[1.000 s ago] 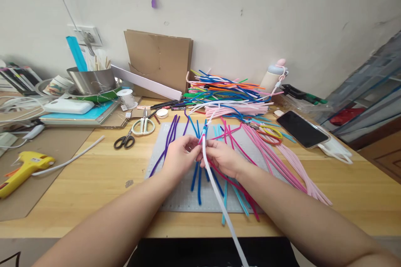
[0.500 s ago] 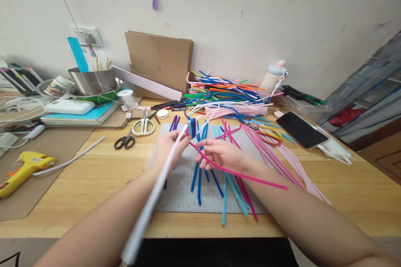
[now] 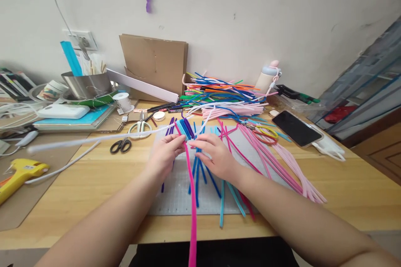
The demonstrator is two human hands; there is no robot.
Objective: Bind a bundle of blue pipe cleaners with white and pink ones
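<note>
My left hand [image 3: 166, 154] pinches the near end of a small piece of pipe cleaners [image 3: 186, 128], with purple, blue and light blue turns packed side by side. From that hand's fingertips a magenta pipe cleaner [image 3: 191, 192] runs down toward me. A white pipe cleaner [image 3: 119, 136] extends from the piece to the left, and another white end [image 3: 206, 119] slants up to the right. My right hand [image 3: 216, 154] is just right of the piece, its fingers curved and apart, holding nothing that I can see. Blue pipe cleaners [image 3: 197, 183] lie below on the grey cutting mat [image 3: 175, 204].
Light blue pipe cleaners [image 3: 222, 208] and pink ones [image 3: 282, 171] lie to the right. A mixed pile [image 3: 225, 91] is at the back. Scissors [image 3: 120, 146], a yellow glue gun [image 3: 25, 173] and a phone [image 3: 297, 128] lie around the mat.
The magenta pipe cleaner has swung from pointing right to hanging toward me, and my right hand has come off it. The long white end has turned from pointing toward me to pointing left.
</note>
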